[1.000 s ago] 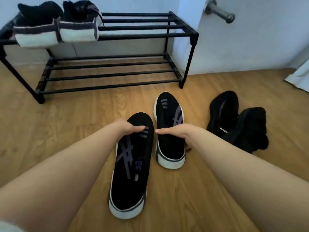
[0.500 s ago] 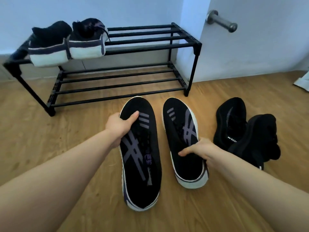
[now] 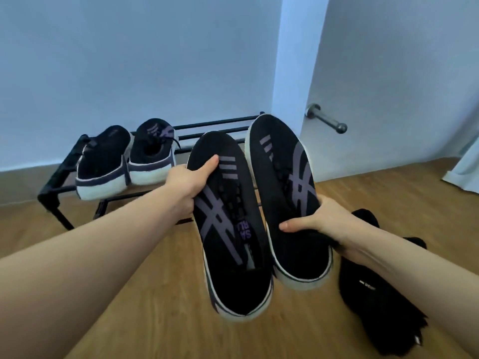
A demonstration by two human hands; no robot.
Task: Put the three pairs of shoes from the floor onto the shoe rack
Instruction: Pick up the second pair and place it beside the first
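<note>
Two black slip-on shoes with purple stripes and white soles are in the air in front of the black shoe rack (image 3: pixel 64 177). My left hand (image 3: pixel 185 181) grips the left slip-on shoe (image 3: pixel 228 229) by its side. My right hand (image 3: pixel 324 224) grips the right slip-on shoe (image 3: pixel 282 182) near its opening. A pair of black sneakers with white soles (image 3: pixel 124 161) stands on the rack's top shelf at the left, heels toward me. A pair of black shoes (image 3: pixel 368 288) lies on the wooden floor at the right, partly hidden by my right arm.
The rack stands against a pale wall. To its right is a white door with a metal doorstop (image 3: pixel 326 120). A white curtain edge (image 3: pixel 464 172) hangs at the far right. The rack's right half is hidden behind the held shoes.
Both hands have lifted the two slip-on shoes off the floor and carried them forward toward the rack. The view has tilted upward.
</note>
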